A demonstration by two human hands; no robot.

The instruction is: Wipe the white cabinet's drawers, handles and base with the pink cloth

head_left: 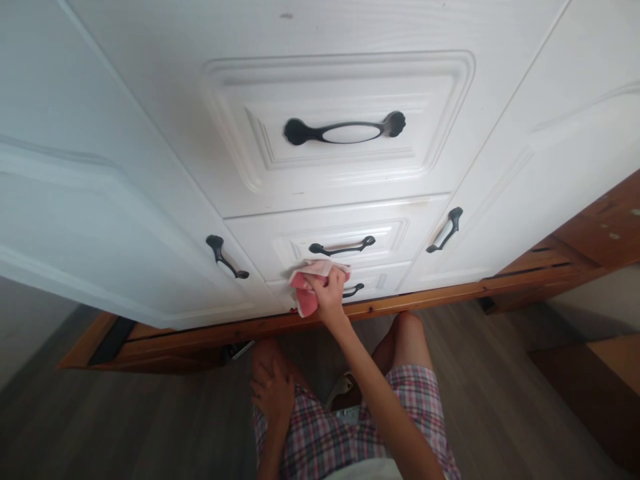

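My right hand [331,293] grips a pink and white cloth [306,301] against the lower drawers of a white cabinet [260,193]. The cloth lies just under the dark handle [343,247] of the middle drawer. Behind my hand and the cloth, the bottom drawer's handle [354,290] is partly hidden. My left hand [273,393] rests on my left knee with its fingers spread, holding nothing.
Higher up is a large drawer with a black and white handle [345,131]. Doors on both sides carry a left handle [227,258] and a right handle [445,230]. Below runs a wooden ledge [430,295]. A brown box-like piece [590,393] stands on the floor at right.
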